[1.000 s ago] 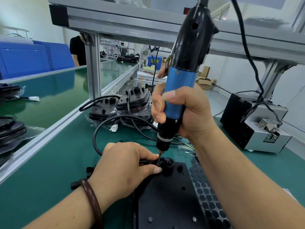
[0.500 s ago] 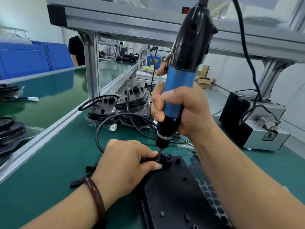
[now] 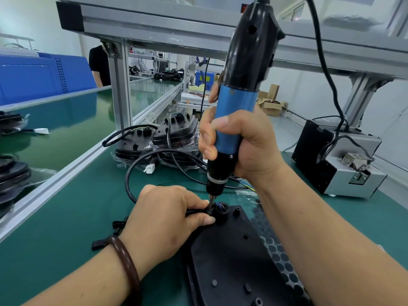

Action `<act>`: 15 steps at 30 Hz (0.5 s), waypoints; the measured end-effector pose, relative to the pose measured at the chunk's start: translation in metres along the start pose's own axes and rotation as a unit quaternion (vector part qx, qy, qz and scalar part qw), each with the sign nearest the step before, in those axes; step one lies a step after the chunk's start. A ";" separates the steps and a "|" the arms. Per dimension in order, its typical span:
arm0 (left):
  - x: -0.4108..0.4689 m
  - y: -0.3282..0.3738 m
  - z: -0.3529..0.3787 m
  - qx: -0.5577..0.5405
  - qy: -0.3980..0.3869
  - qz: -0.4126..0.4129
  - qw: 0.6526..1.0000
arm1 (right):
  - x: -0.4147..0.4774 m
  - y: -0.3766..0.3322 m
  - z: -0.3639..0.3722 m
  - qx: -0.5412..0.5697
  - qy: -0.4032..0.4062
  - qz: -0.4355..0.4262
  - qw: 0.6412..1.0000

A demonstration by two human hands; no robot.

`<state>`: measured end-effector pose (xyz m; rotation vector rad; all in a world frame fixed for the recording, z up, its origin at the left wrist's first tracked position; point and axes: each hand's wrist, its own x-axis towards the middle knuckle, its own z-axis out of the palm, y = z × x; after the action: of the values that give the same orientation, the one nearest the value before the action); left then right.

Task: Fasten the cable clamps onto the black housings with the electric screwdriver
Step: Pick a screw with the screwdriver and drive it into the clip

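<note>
A flat black housing [image 3: 234,259] lies on the green bench in front of me. My right hand [image 3: 240,146] grips the blue and black electric screwdriver [image 3: 238,100], held nearly upright. Its bit [image 3: 211,200] presses down at the housing's far end, beside a round black cable port [image 3: 221,209] with thin coloured wires showing. My left hand [image 3: 163,219] pinches the black cable [image 3: 130,184] and the clamp against the housing right at the bit. The clamp itself is mostly hidden under my fingers.
Several stacked black housings with cables [image 3: 159,142] sit at the back by the aluminium frame post [image 3: 118,89]. A grey and black box [image 3: 340,164] stands at the right. Loose black clamps [image 3: 117,225] lie left of my wrist. A sheet of round black pads [image 3: 278,257] lies under my right forearm.
The housing has turned slightly under my hands, and the view shifted a little. The screwdriver bit stays at the same spot on the housing's far end.
</note>
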<state>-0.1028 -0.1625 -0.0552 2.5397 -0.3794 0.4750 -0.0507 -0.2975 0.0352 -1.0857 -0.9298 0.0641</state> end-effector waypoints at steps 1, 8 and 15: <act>0.000 0.000 0.000 -0.003 -0.001 0.001 1.000 | 0.000 0.000 0.000 -0.001 -0.003 0.000 1.000; 0.002 -0.004 0.002 0.013 0.005 0.015 1.000 | -0.001 -0.001 0.000 -0.024 -0.003 -0.006 1.000; 0.004 -0.007 0.000 0.030 -0.029 0.031 0.999 | 0.002 -0.030 -0.016 -0.041 0.128 -0.016 0.991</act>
<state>-0.0969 -0.1571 -0.0567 2.6097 -0.4747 0.4425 -0.0503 -0.3230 0.0581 -1.1241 -0.7229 -0.1388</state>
